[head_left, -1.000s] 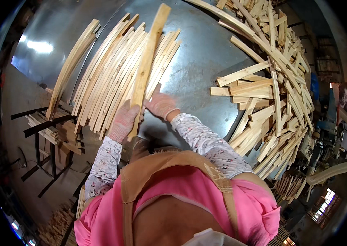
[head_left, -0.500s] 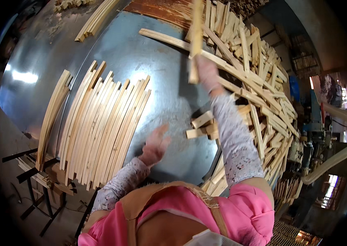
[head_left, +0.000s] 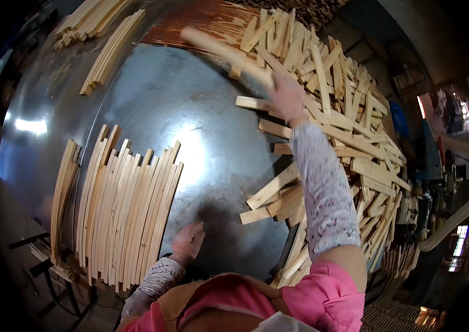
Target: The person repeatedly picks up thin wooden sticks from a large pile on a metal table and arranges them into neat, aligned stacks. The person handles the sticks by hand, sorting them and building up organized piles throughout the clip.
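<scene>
My right hand (head_left: pixel 289 98) reaches over the loose pile of wooden strips (head_left: pixel 375 171) and is closed round the near end of one pale wooden strip (head_left: pixel 223 52). That strip points to the far left, slightly blurred by motion. Low over the metal tabletop (head_left: pixel 220 149), my left hand (head_left: pixel 187 242) holds nothing, its fingers loosely bent and apart. To its left lies a row of wooden strips (head_left: pixel 129 216) side by side, their ends uneven. A narrow bundle of strips (head_left: pixel 64 202) sits just left of that row.
More strips are grouped at the far left: one narrow stack (head_left: pixel 112 52) and a larger stack (head_left: pixel 88 22). A worn reddish-brown board (head_left: pixel 190 22) covers part of the far table. Black metal stands (head_left: pixel 60 293) are at the lower left, and a pale hose (head_left: pixel 453 221) at the right.
The strip in my right hand has swung from pointing straight away to pointing far left. My left hand has drawn down and left. The whole view has shifted, with the row appearing lower.
</scene>
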The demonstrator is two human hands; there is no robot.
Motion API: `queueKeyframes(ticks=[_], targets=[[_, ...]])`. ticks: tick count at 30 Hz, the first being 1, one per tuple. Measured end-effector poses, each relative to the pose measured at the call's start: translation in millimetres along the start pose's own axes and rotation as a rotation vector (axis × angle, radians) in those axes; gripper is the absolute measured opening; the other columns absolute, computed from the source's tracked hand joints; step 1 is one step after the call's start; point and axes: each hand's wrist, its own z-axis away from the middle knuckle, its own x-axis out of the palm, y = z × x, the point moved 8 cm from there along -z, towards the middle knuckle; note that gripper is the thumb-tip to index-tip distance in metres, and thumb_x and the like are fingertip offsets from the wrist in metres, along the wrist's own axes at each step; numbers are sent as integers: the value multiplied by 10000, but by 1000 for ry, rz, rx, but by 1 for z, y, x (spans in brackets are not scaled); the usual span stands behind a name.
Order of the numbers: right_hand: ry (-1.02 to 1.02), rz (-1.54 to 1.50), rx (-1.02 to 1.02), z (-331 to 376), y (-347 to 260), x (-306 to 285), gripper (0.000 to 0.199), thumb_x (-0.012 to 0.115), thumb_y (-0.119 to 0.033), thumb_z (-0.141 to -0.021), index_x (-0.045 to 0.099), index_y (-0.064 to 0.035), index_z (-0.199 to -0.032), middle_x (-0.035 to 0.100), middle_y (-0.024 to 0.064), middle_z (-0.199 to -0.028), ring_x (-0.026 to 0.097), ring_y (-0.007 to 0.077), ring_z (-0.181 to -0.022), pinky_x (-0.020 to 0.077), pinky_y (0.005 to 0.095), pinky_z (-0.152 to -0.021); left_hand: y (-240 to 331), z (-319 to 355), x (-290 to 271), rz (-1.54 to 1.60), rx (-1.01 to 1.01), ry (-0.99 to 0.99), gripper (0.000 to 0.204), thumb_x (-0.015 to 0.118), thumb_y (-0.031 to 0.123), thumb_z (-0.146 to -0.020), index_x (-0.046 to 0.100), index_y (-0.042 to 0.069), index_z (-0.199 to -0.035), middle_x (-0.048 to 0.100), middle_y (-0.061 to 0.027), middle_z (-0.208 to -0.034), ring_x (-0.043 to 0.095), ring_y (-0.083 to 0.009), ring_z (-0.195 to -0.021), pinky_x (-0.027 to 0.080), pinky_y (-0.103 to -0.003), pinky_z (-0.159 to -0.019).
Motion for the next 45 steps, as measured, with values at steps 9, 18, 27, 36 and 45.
queueKeyframes(ticks=[9, 18, 27, 36, 45], targets=[[-408, 133, 343, 69, 174, -13, 855, 691, -639, -932, 515, -67, -1543, 732, 229, -1346, 699, 383, -1269, 535, 484, -1059, -5, -2, 1, -83, -16, -18, 365, 661, 304, -1036, 720, 44, -1284, 779, -180, -1134, 731, -364, -1081, 569, -404, -948], [-523, 139, 125, 282, 41, -31, 973, 693, -726, -843, 545, -61, -1538, 718, 190, -1257, 629, 369, -1244, 412, 510, -1143, -5, -1, -1, 58, -252, -70, 544, 604, 427, -1065, 696, -1, -1389, 734, -237, -1339, 680, -364, -1289, 491, -398, -1129], [-563, -137, 72, 435, -17, -87, 544, 806, -406, -858, 699, -204, -1352, 736, 126, -1220, 686, 385, -1161, 521, 501, -1027, 9, 15, 8, 185, -240, 63, 524, 661, 397, -1055, 696, -14, -1377, 753, -208, -1291, 694, -339, -1213, 507, -395, -1099], [-564, -687, 93, 300, -97, -19, 381, 726, -255, -953, 600, -6, -1213, 736, 319, -1025, 723, 514, -1033, 588, 556, -871, 120, 28, 166, 1271, -525, -454, 480, 656, 434, -1083, 612, 103, -1428, 693, -61, -1317, 679, -196, -1181, 578, -375, -991], [-467, -578, -103, 293, -143, 17, 362, 641, -281, -962, 610, -23, -1215, 671, 311, -1253, 652, 476, -1215, 518, 558, -1016, 31, 2, 111, 1483, -672, -369, 557, 577, 432, -1091, 545, 10, -1453, 726, -262, -1250, 719, -326, -956, 626, -497, -846]])
